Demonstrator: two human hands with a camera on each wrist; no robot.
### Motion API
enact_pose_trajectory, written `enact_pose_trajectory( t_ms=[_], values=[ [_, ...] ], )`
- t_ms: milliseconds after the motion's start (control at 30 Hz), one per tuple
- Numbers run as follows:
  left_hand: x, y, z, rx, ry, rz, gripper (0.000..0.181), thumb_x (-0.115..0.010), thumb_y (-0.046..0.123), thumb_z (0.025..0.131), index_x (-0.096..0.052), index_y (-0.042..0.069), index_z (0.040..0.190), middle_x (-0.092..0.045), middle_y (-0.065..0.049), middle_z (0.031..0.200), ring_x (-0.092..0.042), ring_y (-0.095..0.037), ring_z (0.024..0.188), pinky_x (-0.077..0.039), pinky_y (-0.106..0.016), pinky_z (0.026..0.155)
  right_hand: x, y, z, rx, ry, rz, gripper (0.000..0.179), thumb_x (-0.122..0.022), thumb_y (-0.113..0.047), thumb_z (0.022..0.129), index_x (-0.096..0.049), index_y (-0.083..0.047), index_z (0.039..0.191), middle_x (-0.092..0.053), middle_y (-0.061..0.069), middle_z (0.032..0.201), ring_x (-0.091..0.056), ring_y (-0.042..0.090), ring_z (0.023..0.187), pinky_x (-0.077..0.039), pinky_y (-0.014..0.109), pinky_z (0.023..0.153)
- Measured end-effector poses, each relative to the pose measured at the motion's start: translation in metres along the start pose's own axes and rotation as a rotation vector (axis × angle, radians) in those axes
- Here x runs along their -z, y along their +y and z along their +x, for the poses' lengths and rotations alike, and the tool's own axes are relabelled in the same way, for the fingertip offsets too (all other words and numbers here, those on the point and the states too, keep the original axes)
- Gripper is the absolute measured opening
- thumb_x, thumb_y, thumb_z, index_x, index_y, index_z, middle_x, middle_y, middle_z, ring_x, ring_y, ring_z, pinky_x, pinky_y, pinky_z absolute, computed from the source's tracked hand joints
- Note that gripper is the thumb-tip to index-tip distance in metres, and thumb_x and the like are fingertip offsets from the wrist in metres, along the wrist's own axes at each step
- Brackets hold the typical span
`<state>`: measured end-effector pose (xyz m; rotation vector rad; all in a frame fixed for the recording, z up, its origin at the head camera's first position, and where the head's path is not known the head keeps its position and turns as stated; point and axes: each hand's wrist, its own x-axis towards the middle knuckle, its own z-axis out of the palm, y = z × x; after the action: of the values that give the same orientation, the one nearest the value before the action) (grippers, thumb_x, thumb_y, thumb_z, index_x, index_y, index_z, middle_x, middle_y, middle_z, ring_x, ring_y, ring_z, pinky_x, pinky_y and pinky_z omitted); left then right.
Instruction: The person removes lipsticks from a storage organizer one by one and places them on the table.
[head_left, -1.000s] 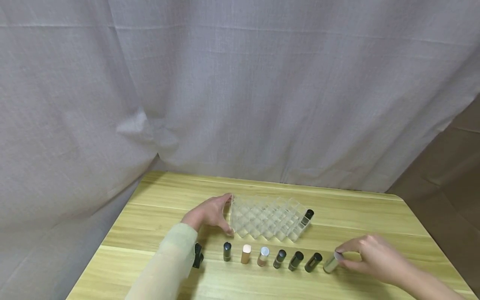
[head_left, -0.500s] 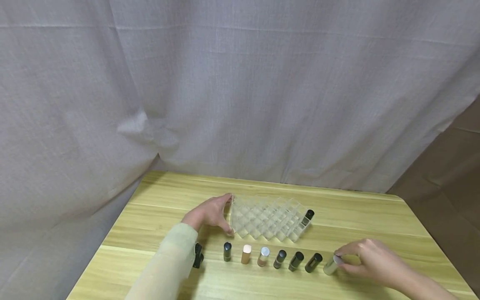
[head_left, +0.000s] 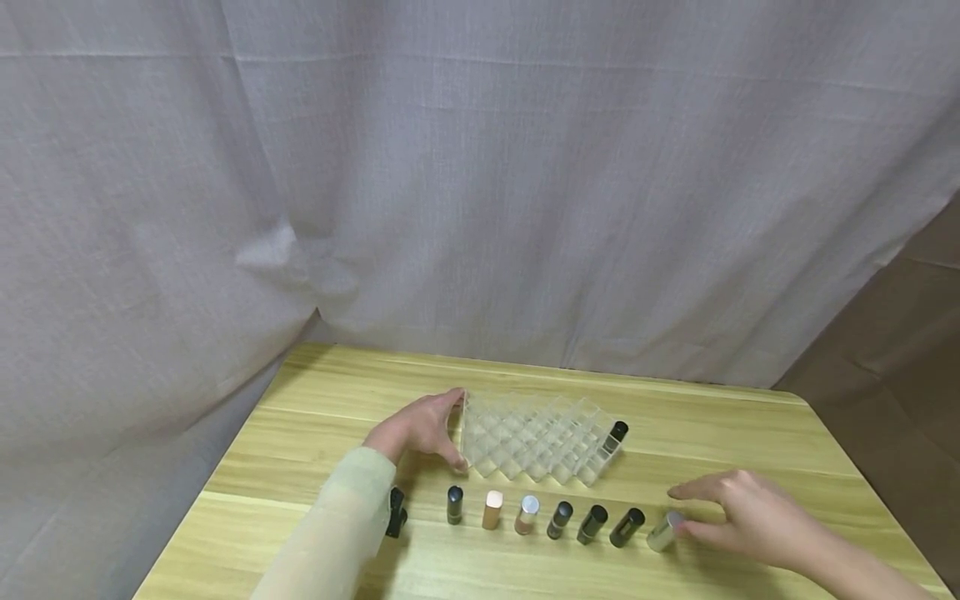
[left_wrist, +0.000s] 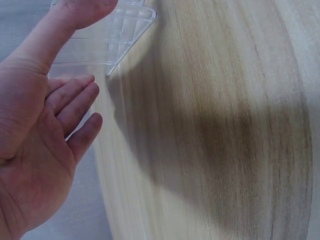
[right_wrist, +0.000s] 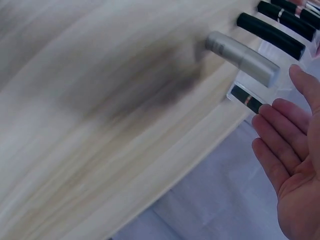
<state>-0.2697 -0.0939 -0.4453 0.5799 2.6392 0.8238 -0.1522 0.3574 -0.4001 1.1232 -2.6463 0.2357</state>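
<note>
Thumb and fingers of the left hand [head_left: 422, 423] span the left end of a clear lipstick organizer [head_left: 517, 443] and hold it at its corners. A black lipstick [head_left: 618, 431] stands in the organizer's far-right compartment. In the right wrist view, the right hand [right_wrist: 297, 160] has its fingers spread beside a silver lipstick tube [right_wrist: 242, 58]. That tube stands on the table at the right end of a row, with the thumb close to its cap in the head view. Nothing is between the right thumb and forefinger.
Along the front of the organizer stand black lipsticks [head_left: 592, 523], a rose-gold one [head_left: 492, 509] and a silver-capped one [head_left: 527, 514]. Black items [head_left: 397, 512] sit beside the left sleeve [head_left: 337, 517]. Grey cloth [head_left: 480, 183] hangs behind the wooden table [head_left: 360, 379].
The right thumb and forefinger, earlier pinching the top of the silver lipstick, have parted and let it go; it stands in place. The left hand and the organizer have stayed still.
</note>
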Motion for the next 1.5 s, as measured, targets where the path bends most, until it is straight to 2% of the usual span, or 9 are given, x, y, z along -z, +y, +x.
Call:
enact_pose_trajectory(
  t_ms=[167,433,667,767,1100,1500],
  values=[
    [0.000,-0.001,-0.001,0.002,-0.003,-0.008,0.127,-0.103,0.029,0.065,-0.030,0.007,0.167,-0.047,-0.012,0.165,-0.045,-0.036,0.151,-0.036,-0.052,0.127,0.008,0.004,0.011,-0.007,0.022,-0.054,0.038,-0.096,-0.040,0.076,-0.084,-0.016,0.103,-0.083,-0.003,0.098,-0.079,0.015,0.085,-0.067,0.037,0.067],
    [0.000,-0.002,-0.001,-0.006,-0.002,-0.011,0.127,-0.103,0.030,0.065,-0.031,0.006,0.166,-0.048,-0.013,0.164,-0.046,-0.036,0.150,-0.036,-0.052,0.127,0.017,0.017,0.031,-0.013,0.023,-0.081,0.036,-0.097,-0.032,0.074,-0.085,-0.014,0.102,-0.083,-0.001,0.097,-0.080,0.020,0.079,-0.067,0.038,0.065],
    [-0.001,0.000,-0.001,0.004,-0.004,-0.009,0.128,-0.104,0.031,0.065,-0.030,0.007,0.167,-0.048,-0.012,0.164,-0.047,-0.035,0.150,-0.037,-0.052,0.126,0.021,0.024,0.048,-0.115,-0.059,-0.063,0.038,-0.094,-0.034,0.080,-0.084,-0.012,0.109,-0.083,0.006,0.104,-0.080,0.030,0.089,-0.067,0.047,0.077],
    [-0.001,0.000,0.000,0.008,-0.001,-0.005,0.128,-0.104,0.031,0.064,-0.031,0.008,0.167,-0.049,-0.012,0.163,-0.047,-0.035,0.149,-0.038,-0.052,0.126,0.022,0.028,0.054,-0.126,-0.077,-0.050,0.038,-0.092,-0.032,0.082,-0.083,-0.009,0.111,-0.082,0.010,0.106,-0.080,0.034,0.091,-0.067,0.050,0.080],
    [0.001,0.001,-0.003,0.007,0.004,-0.006,0.130,-0.104,0.029,0.065,-0.028,0.003,0.167,-0.044,-0.018,0.166,-0.044,-0.039,0.152,-0.035,-0.053,0.128,0.016,0.039,0.074,-0.098,-0.088,-0.092,0.039,-0.089,-0.037,0.085,-0.084,-0.009,0.111,-0.083,0.007,0.105,-0.080,0.032,0.089,-0.067,0.050,0.077],
    [0.001,0.000,-0.001,0.017,-0.001,0.008,0.130,-0.104,0.029,0.065,-0.028,0.006,0.168,-0.045,-0.015,0.166,-0.045,-0.037,0.151,-0.036,-0.051,0.127,0.005,0.049,0.085,-0.086,-0.086,-0.098,0.046,-0.088,-0.046,0.085,-0.083,-0.009,0.112,-0.083,0.008,0.105,-0.080,0.031,0.087,-0.067,0.050,0.076]
  ],
)
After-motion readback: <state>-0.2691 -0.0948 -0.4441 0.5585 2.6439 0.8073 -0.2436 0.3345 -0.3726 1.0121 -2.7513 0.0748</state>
